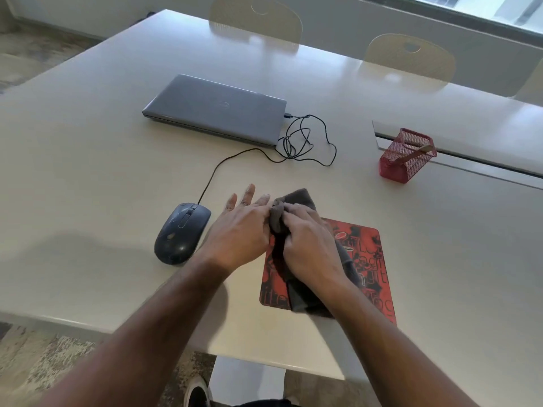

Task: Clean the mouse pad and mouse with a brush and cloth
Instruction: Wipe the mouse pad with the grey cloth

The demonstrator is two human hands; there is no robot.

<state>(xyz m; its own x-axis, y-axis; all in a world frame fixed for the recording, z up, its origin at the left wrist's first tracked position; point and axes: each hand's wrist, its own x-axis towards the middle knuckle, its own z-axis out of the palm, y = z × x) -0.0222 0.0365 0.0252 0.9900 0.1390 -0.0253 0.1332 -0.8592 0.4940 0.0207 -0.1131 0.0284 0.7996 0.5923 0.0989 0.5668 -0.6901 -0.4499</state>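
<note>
A red and black mouse pad [368, 259] lies on the white table near its front edge. A dark grey cloth [299, 198] is bunched over the pad's left part. My right hand [308, 245] grips the cloth with curled fingers. My left hand [238, 233] is beside it, its thumb and forefinger at the cloth's upper fold and the other fingers spread straight. A black wired mouse [180, 233] sits on the table left of the pad, apart from both hands. A wooden handle, likely the brush [418, 151], leans in a red mesh holder.
A shut grey laptop [214, 108] lies behind, with the mouse cable [305, 142] coiled at its right side. The red mesh holder [404, 160] stands at the right by a slot in the table. Two chairs stand beyond the far edge.
</note>
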